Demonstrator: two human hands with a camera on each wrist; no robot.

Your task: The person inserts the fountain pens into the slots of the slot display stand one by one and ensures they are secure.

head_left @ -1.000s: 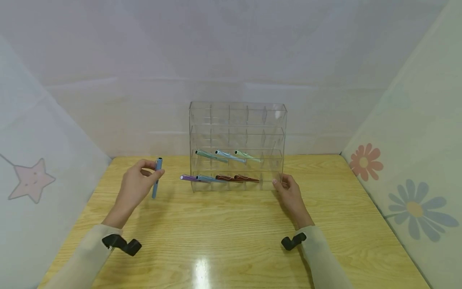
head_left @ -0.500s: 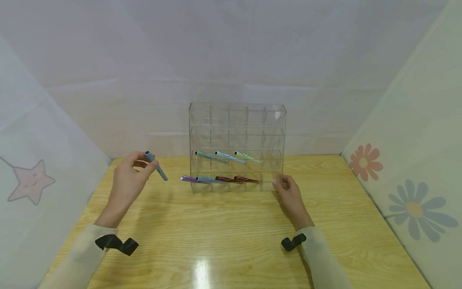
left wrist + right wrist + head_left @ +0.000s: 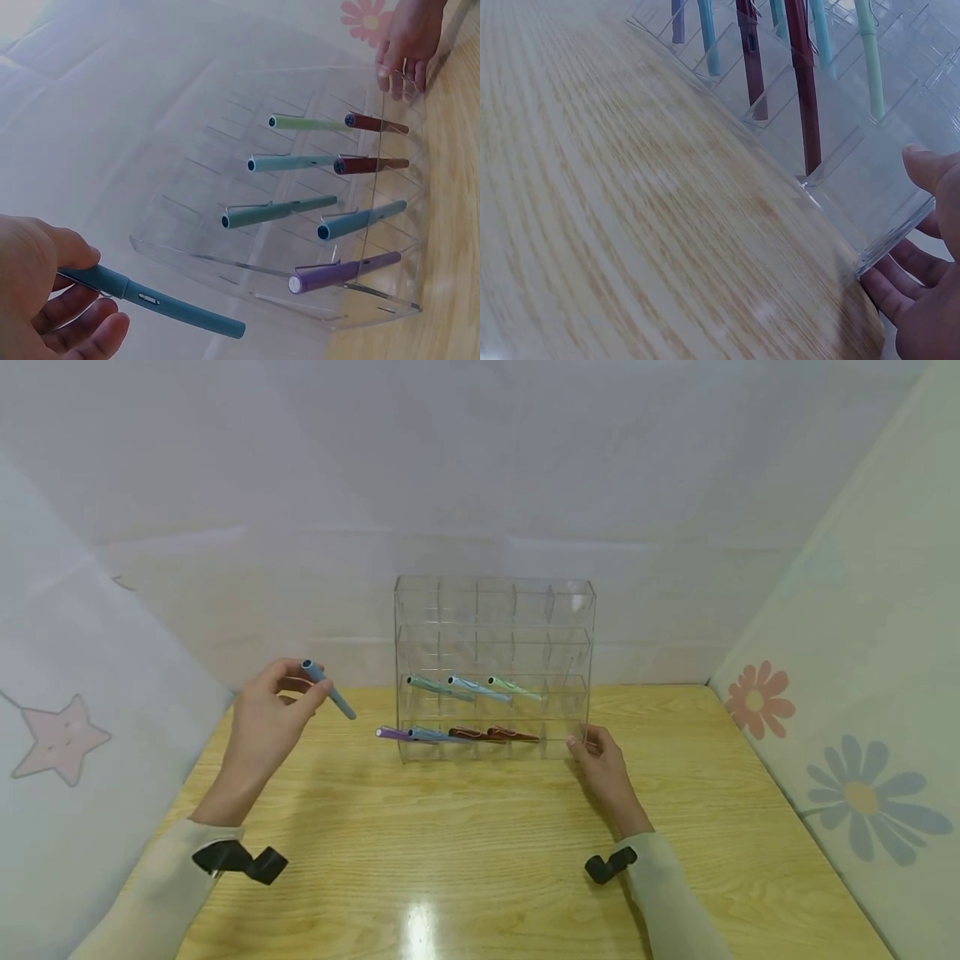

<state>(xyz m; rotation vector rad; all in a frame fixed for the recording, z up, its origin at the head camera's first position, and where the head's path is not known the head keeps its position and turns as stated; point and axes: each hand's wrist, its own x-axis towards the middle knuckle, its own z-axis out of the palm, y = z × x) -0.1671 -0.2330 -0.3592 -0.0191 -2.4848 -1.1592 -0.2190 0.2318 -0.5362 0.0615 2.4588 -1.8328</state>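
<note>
Head view, left of centre: the left hand (image 3: 264,727) pinches a blue-grey pen (image 3: 327,690) near its capped end, tip slanting down-right toward the clear acrylic rack (image 3: 495,602). The pen looks light, stiff and smooth, so a mid-barrel pinch would likely steady it best. It is slim with a clip. The right hand (image 3: 606,768) curls round the rack's lower right corner on the wooden table (image 3: 480,843).
</note>
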